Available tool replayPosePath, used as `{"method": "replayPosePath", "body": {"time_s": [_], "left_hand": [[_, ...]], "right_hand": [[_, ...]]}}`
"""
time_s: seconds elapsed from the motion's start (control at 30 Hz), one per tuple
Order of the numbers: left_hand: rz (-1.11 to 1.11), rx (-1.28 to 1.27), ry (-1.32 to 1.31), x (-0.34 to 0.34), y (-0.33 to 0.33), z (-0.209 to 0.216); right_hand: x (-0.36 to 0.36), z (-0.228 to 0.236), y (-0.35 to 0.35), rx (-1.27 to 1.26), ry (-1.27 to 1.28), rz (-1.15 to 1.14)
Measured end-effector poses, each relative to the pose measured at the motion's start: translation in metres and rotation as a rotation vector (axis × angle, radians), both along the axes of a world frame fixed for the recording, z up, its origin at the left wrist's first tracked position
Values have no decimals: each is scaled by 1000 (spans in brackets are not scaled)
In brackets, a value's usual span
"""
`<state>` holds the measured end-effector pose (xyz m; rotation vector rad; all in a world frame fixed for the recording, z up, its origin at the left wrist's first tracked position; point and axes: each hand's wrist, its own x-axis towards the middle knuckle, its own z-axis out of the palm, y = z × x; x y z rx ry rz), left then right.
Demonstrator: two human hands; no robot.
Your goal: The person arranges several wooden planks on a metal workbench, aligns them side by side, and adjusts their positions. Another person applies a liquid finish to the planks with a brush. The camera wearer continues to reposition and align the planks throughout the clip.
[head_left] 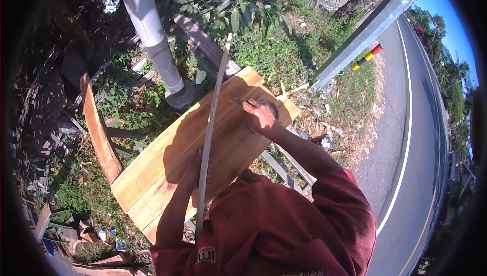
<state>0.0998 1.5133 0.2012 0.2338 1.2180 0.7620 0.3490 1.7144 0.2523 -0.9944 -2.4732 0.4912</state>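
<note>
Pale wooden boards (pixel 152 187) lie side by side on a slanted support in front of me. My right hand (pixel 259 117) is at their far right end, its fingers curled round a round, dark-rimmed object (pixel 270 107) whose kind I cannot make out. A long thin wooden strip (pixel 209 129) runs across the boards from the far side to my maroon shirt. Beside the strip, my left hand (pixel 191 170) rests low over the boards in shadow. The strip crosses in front of it and its fingers are mostly hidden.
A red, white and grey post (pixel 147 27) stands beyond the boards. A metal pole (pixel 370 30) leans across the upper right. A curved-edged plank (pixel 97 129) props at the left. Wood scraps (pixel 101 271) lie lower left. A road (pixel 421 124) runs along the right.
</note>
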Motion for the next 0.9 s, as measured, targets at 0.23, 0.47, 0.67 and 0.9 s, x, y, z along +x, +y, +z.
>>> {"method": "replayPosePath", "body": {"time_s": [0.23,0.47,0.67,0.9], "left_hand": [[-55,44,107,-10,-4,1],[-103,102,94,-18,-1,12],[-95,86,151,-19,1,16],[-9,89,127,-23,-5,19]], "right_hand": [[-13,-18,1,-57,-68,176],[-24,9,-83,9,87,197],[-25,36,-134,-238,121,154],[-42,-13,-158,118,216,84]]}}
